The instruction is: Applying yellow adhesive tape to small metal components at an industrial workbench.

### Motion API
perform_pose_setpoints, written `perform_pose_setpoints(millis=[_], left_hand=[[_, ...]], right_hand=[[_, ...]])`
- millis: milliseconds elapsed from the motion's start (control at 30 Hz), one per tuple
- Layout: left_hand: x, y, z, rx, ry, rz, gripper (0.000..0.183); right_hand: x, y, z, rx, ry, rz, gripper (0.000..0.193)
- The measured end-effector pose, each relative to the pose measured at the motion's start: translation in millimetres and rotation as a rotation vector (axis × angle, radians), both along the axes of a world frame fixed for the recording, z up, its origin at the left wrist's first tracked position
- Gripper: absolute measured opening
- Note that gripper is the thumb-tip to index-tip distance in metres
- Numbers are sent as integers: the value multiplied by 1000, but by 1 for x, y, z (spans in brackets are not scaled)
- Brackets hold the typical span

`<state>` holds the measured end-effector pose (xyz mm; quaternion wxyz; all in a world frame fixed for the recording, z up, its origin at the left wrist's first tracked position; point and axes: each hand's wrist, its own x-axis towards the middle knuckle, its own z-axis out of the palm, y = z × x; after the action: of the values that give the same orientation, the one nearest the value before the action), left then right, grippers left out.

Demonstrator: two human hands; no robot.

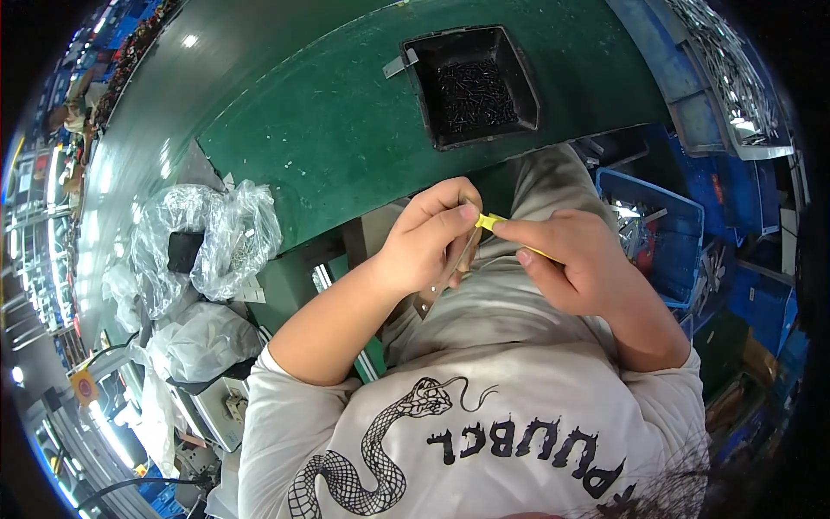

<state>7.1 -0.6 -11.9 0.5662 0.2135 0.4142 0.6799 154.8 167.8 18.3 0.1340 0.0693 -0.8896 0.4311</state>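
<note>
My left hand (432, 232) is closed around a flat, narrow metal strip (430, 297), which slants down from the fingers over my lap. My right hand (577, 259) grips a slim yellow tool (489, 221), its exact kind unclear. The yellow end meets the strip's upper end at my left thumb and fingertip, with the right index finger lying along it. More of the yellow shows under the right fingers; the palm hides the rest. Both hands are above my thighs, just off the near edge of the green table (320, 147).
A black bin (529, 117) of small dark screw-like parts stands on the table, a small metal piece (400, 63) at its rim. Clear plastic bags (238, 233) lie at left. A blue crate (692, 221) with metal pieces sits at right, below a bin of metal strips (718, 52).
</note>
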Motion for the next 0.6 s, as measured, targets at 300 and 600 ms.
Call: perform_pose_setpoints(millis=[300, 600], left_hand=[[1, -1, -3, 13, 76, -16, 20], [0, -2, 2, 2, 102, -52, 10]], right_hand=[[0, 2, 1, 156, 45, -16, 48], [0, 2, 6, 335, 86, -23, 54]])
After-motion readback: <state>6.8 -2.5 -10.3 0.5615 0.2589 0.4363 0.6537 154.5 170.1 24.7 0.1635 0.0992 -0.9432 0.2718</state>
